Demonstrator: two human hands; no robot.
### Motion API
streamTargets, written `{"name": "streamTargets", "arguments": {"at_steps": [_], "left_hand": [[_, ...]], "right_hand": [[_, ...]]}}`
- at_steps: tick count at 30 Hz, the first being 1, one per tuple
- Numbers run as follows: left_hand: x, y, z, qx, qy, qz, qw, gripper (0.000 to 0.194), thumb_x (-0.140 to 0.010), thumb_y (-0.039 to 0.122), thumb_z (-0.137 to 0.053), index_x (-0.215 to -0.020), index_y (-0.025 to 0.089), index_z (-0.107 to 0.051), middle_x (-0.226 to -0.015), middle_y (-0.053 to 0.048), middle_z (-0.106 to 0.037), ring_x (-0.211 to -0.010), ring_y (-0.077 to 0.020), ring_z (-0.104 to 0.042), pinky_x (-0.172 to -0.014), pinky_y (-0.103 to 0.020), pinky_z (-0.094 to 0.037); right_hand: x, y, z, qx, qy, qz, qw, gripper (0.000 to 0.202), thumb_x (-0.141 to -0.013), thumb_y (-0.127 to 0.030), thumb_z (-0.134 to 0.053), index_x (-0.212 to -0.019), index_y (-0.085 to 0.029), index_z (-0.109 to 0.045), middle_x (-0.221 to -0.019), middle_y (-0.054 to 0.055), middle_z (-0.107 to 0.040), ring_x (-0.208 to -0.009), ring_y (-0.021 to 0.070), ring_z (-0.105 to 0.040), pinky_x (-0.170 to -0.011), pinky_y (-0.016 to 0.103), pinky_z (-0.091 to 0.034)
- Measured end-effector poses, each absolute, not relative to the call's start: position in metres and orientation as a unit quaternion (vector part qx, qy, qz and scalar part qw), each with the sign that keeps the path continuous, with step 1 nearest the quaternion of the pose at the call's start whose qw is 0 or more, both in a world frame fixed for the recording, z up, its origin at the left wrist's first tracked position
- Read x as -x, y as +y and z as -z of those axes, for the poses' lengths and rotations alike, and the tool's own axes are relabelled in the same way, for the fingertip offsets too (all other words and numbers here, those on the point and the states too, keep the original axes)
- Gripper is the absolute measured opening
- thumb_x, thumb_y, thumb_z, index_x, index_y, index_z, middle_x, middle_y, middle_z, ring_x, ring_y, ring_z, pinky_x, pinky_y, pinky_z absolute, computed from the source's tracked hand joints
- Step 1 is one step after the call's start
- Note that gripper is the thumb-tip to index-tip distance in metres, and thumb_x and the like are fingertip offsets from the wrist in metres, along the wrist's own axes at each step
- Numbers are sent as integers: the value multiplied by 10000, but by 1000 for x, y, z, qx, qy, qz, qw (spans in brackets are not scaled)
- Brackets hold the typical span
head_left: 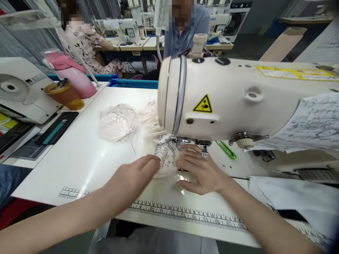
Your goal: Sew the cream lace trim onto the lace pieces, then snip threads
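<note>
Lace [169, 157] — partly hidden by the sewing machine [227, 102] — touches the left hand [144, 171].

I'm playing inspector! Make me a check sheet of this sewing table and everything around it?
Surface: white tabletop, printed ruler along the near edge.
Job's things: pale lace beside and partly behind the sewing machine head.
Clutter: pile of lace pieces, pink bottle, amber cup, green tool.
Hands: left hand at the lace's left side, grip unclear; right hand spread, fingertips at its right edge.
Cables: none clearly made out.
Surroundings: person in patterned clothes, person in blue shirt, more machines behind.
</note>
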State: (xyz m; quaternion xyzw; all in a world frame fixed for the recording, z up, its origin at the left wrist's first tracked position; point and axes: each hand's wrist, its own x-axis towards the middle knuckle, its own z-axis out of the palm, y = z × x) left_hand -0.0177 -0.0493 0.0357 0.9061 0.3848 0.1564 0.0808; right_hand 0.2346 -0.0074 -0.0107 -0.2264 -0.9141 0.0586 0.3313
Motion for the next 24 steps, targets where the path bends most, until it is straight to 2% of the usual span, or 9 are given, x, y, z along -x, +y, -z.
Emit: {"name": "streamTargets", "arguments": {"at_steps": [1, 3, 6, 9, 12, 17, 19, 22, 24], "left_hand": [[17, -44, -41, -894, 408, -152, 110, 161, -993, 189, -347, -1065, 187, -491, -853, -21, -629, -609, -120, -593, -472, -199, -394], [14, -33, -49, -887, 414, -127, 159, 148, -1009, 269, -346, -1062, 195, -463, -721, 27, -595, -509, -114, -550, -451, -205, -361], [2, -17, -48, -919, 346, -71, 178, 203, -951, 362, -508, -1046, 188, -464, -746, 19, -608, -587, -147, -588, -492, -233, -385], [-10, -7, -31, -956, 270, -77, 91, 57, -904, 202, -554, -879, 176, -509, -763, 0, -601, -661, -154, -579, -578, -262, -410], [-16, -6, -11, -960, 220, -167, -39, 196, -889, 38, -446, -755, 168, -507, -677, 7, -551, -597, -134, -505, -567, -268, -362], [-14, -10, 1, -942, 200, -245, -117, 188, -904, 47, -472, -763, 157, -531, -623, 19, -502, -542, -122, -415, -527, -268, -288], [-13, -11, 1, -939, 207, -248, -117, 195, -902, 34, -466, -766, 156, -531, -614, 24, -495, -537, -119, -408, -529, -268, -284], [-12, -10, -2, -934, 219, -249, -135, 222, -893, 14, -448, -752, 165, -529, -591, 33, -492, -527, -116, -417, -527, -273, -288], [-12, -9, -2, -930, 223, -248, -155, 218, -877, 10, -458, -745, 168, -532, -588, 35, -513, -541, -120, -460, -544, -282, -329]], "right_hand": [[-234, -7, 11, 232, -914, -53, 329, 247, -866, -406, -585, -854, -160, -602, -720, 18, -635, -711, 164, -608, -757, 351, -513], [-234, -6, 14, 230, -916, -37, 328, 132, -872, -287, -595, -843, -158, -604, -724, 14, -648, -733, 152, -616, -700, 304, -504], [-235, -5, 17, 201, -917, -24, 343, 36, -849, -150, -579, -838, -169, -607, -785, 11, -682, -785, 147, -628, -689, 295, -495], [-238, -4, 18, 190, -915, -14, 355, 44, -832, -145, -589, -832, -187, -604, -837, 9, -693, -813, 149, -627, -746, 326, -506], [-241, -5, 17, 203, -919, -7, 338, 65, -852, -228, -610, -910, -199, -605, -923, 14, -698, -870, 158, -625, -799, 350, -507], [-240, -4, 16, 270, -932, 1, 242, 375, -893, -503, -562, -1066, -170, -571, -1120, 83, -669, -1018, 208, -604, -892, 403, -489], [-239, -3, 16, 267, -935, 22, 231, 267, -917, -435, -557, -1024, -192, -585, -1137, 56, -675, -1028, 192, -605, -920, 398, -480], [-237, -2, 15, 235, -938, 31, 254, 36, -899, -197, -591, -926, -210, -612, -1039, -16, -716, -1001, 148, -629, -974, 381, -475], [-236, -2, 13, 216, -936, 24, 277, 104, -871, -114, -602, -907, -207, -629, -941, -39, -734, -963, 128, -649, -993, 370, -489]]}}
